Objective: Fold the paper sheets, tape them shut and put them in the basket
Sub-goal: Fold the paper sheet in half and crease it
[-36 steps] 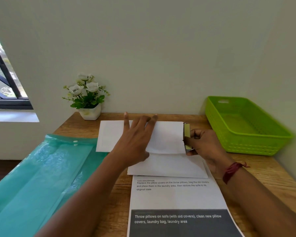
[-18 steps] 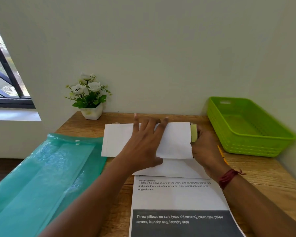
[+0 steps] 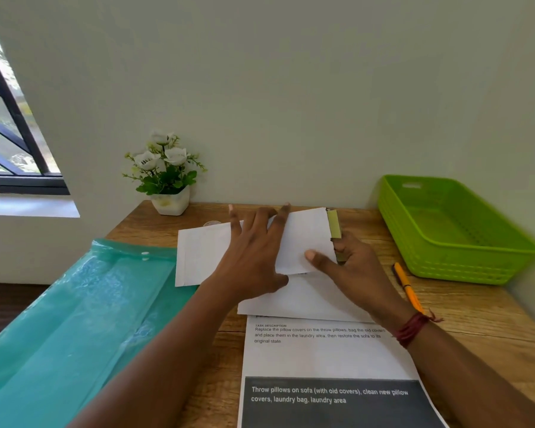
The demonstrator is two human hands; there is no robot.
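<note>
Wooden desk point(image 3: 476, 319) against pale wall, window point(image 3: 10, 143) far left. Folded sheet point(image 3: 204, 254) at desk centre, lying on plain white sheet point(image 3: 306, 301). Left hand point(image 3: 254, 251) flat on it — fingers straight, spread apart, hiding its middle. Right hand point(image 3: 355, 270) pinches sheet's right edge: thumb on top, fingers curled behind, at yellow-green tape strip point(image 3: 333, 223) along that edge. Green basket point(image 3: 476, 261) far right, apart from sheet; orange pen point(image 3: 408, 288) just beside basket. Teal folder point(image 3: 74, 319) left. Flower pot point(image 3: 170, 202) by wall. Printed sheet point(image 3: 322, 356) nearest — right forearm over its corner.

Basket point(image 3: 454, 261) right of folded sheet point(image 3: 204, 254)
</note>
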